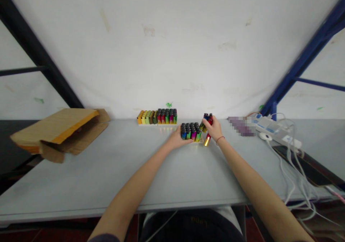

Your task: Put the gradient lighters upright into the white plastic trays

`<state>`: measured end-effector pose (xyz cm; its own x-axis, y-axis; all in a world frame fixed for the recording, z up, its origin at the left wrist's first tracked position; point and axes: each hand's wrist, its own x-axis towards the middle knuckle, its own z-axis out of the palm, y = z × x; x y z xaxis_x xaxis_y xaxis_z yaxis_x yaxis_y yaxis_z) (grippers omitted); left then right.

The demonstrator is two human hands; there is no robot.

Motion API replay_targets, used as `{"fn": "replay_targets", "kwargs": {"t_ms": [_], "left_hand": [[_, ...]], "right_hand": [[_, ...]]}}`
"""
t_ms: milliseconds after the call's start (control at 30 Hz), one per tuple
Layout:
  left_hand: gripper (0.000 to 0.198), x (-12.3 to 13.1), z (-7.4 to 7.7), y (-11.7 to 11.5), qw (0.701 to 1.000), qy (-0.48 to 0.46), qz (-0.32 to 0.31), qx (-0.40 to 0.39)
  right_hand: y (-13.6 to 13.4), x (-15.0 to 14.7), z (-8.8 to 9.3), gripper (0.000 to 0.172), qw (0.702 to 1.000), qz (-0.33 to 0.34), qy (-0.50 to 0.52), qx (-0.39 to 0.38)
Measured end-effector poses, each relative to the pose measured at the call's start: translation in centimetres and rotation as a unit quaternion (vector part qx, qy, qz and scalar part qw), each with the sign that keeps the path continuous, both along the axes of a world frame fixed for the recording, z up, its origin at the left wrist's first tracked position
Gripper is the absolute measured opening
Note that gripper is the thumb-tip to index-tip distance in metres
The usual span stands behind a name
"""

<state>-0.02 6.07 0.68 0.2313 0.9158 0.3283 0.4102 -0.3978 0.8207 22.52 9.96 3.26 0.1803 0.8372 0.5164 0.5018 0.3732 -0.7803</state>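
Several upright lighters with black tops form a block (191, 132) on the grey table. My left hand (176, 138) is wrapped against the left and front of this block. Just right of it, my right hand (214, 128) grips a few lighters (207, 121) with blue, yellow and red bodies, tilted and raised beside the block. One red and gold lighter (207, 140) hangs lower, under that hand. Farther back on the left stand yellow and olive lighters (147, 117) next to a multicoloured group (167, 116), in neat rows near the wall.
An open cardboard box (56, 127) lies on the left of the table (107, 184). At the right are a power strip (277, 132), tangled white cables (291, 166), a white round device (265, 136) and a dark phone-like slab (304, 166). A white wall rises behind.
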Motion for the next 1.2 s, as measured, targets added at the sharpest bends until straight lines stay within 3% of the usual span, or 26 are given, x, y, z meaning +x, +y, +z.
{"fn": "replay_targets", "kwargs": {"t_ms": [67, 167, 367, 533, 767, 933, 1100, 1200], "left_hand": [[0.087, 0.0, 0.0, 0.0, 1.000, 0.020, 0.005, 0.001], [0.087, 0.0, -0.1, 0.0, 1.000, 0.027, 0.011, -0.003], [0.087, -0.1, -0.2, 0.1, 1.000, 0.021, 0.012, -0.006], [0.089, -0.3, -0.4, 0.1, 1.000, 0.021, 0.010, -0.009], [0.093, -0.3, -0.1, -0.3, 0.998, 0.058, 0.015, -0.035], [0.095, -0.3, 0.3, -0.4, 0.997, 0.063, 0.010, -0.037], [0.090, -0.1, 0.1, -0.2, 0.999, 0.025, 0.012, -0.018], [0.089, -0.1, 0.0, -0.2, 1.000, 0.019, 0.017, -0.018]], "right_hand": [[1.2, 1.5, 0.0, 0.038, 0.997, -0.046, 0.000, -0.058], [2.6, 4.3, 0.0, 0.031, 0.972, -0.082, -0.110, -0.193], [4.5, 7.1, 0.3, 0.029, 0.931, -0.112, -0.215, -0.274], [5.1, 5.9, -0.2, 0.041, 0.912, -0.153, -0.267, -0.272], [3.9, 4.9, -1.0, 0.051, 0.883, -0.221, -0.318, -0.266], [3.1, 5.9, -1.1, 0.041, 0.881, -0.181, -0.357, -0.253], [2.0, 7.4, -2.7, 0.048, 0.902, -0.087, -0.391, -0.163], [2.1, 7.5, -3.0, 0.050, 0.911, -0.067, -0.382, -0.141]]}}
